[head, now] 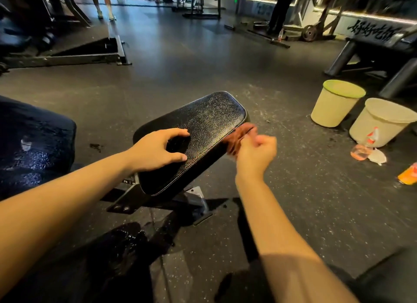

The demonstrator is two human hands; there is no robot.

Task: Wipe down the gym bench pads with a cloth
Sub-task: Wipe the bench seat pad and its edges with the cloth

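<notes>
Head view: a dark speckled rubber gym floor (pixel 180 61) fills most of the scene, with a wet, shiny patch (pixel 126 239) on it near the bottom. At the left edge is a large dark bench back pad (pixel 33 144), its surface glistening with moisture. In the middle stands the smaller bench seat pad (pixel 209 119). It is black with a cracked, leathery grain, rounded corners and a light line of stitching along its edge. It is tilted so its far end sits higher, and it is mounted on a black metal frame (pixel 158 201). To the right, well apart from the bench, two pale bins stand on the floor just beside each other, one with a green rim (pixel 334 108) and one plain (pixel 381 126). The hands are apart. The left hand (pixel 155 151) rests on the near left part of the seat pad, arched, with thumb and bent fingertips touching the surface and nothing held. The right hand (pixel 255 154), blurred, is closed around a reddish-brown cloth (pixel 239 135) pressed against the pad's right side edge. The cloth is smeared by blur, so its folds cannot be made out. In front of the plain bin lies a clear spray bottle (pixel 365 147) with pinkish liquid. An orange can (pixel 408 174) lies at the right edge.
</notes>
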